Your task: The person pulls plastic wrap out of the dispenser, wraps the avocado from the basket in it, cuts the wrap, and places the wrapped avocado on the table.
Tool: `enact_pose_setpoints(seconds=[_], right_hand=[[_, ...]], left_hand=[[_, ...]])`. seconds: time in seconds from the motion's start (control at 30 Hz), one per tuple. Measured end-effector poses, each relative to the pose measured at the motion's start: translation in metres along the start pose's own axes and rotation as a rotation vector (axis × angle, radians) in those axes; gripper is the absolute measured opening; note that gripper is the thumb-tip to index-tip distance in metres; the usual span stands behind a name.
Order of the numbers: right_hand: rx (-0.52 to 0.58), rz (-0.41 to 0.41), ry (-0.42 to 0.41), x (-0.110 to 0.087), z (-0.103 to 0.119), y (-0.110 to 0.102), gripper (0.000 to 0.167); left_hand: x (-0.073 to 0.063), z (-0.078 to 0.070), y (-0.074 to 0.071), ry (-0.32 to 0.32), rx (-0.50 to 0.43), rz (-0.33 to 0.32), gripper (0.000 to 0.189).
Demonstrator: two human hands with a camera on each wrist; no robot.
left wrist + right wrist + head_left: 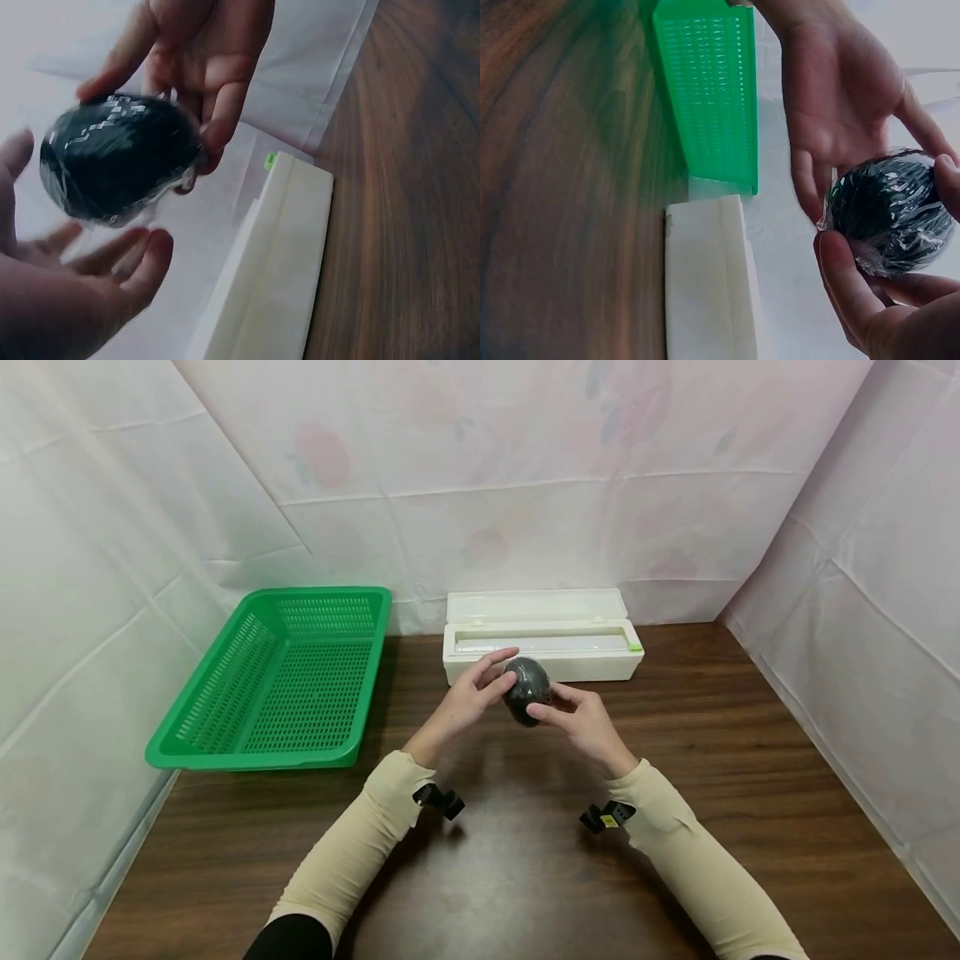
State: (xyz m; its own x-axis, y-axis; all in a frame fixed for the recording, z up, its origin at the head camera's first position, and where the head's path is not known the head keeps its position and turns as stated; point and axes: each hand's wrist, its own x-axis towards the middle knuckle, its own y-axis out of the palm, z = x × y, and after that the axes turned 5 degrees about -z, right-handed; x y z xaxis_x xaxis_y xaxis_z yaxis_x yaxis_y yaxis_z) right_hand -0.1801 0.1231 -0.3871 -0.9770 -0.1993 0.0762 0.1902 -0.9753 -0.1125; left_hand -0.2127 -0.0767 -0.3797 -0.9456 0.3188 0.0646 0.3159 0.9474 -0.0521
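A dark, egg-shaped thing (528,690) wrapped in clear cling film is held up before the white box, its film wrinkled and shiny in both wrist views. My right hand (588,725) pinches it between thumb and fingers from the right. On the other side, my left hand (467,700) cups loosely around it with fingers spread. In the left wrist view the left hand (75,292) shows a gap under the wrapped thing (120,161). Seen from the right wrist, the left palm (840,90) faces the wrapped thing (892,214), fingers extended beside it.
Behind the hands stands a white cling film dispenser (547,667) with its lid raised and a pale roll inside. A green perforated basket (358,693) is to its left on the dark wooden table (480,893). Pale cloth (525,543) hangs around the table.
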Motion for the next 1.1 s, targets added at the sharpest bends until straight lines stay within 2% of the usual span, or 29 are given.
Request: enact_pose_setpoints(seconds=[0.13,0.3,0.43,0.5,0.7,0.93,1.1], right_hand=[[-0.005,0.004,0.006,-0.004,-0.004,0.0,0.05],[0.061,0.015,0.038,-0.005,-0.004,0.001,0.047],[0.063,0.129,0.088,-0.004,-0.003,-0.001,0.054],[0.047,0.161,0.106,-0.004,-0.004,-0.004,0.056],[0.061,0.048,0.116,-0.007,-0.002,-0.011,0.05],[0.069,0.117,0.16,-0.001,-0.002,-0.006,0.049],[0.112,0.054,0.177,0.001,-0.004,-0.003,0.045]], left_hand=[[0.001,0.001,-0.001,0.045,0.049,0.047,0.044],[0.0,-0.001,-0.003,0.02,0.034,0.028,0.042],[-0.003,-0.003,-0.007,0.005,0.076,-0.008,0.041],[-0.004,-0.003,-0.008,-0.009,0.09,-0.023,0.04],[-0.006,-0.002,-0.009,-0.058,0.069,-0.055,0.04],[-0.007,0.001,-0.008,0.008,0.078,-0.019,0.043],[-0.007,0.003,-0.008,-0.004,0.068,-0.013,0.049]])
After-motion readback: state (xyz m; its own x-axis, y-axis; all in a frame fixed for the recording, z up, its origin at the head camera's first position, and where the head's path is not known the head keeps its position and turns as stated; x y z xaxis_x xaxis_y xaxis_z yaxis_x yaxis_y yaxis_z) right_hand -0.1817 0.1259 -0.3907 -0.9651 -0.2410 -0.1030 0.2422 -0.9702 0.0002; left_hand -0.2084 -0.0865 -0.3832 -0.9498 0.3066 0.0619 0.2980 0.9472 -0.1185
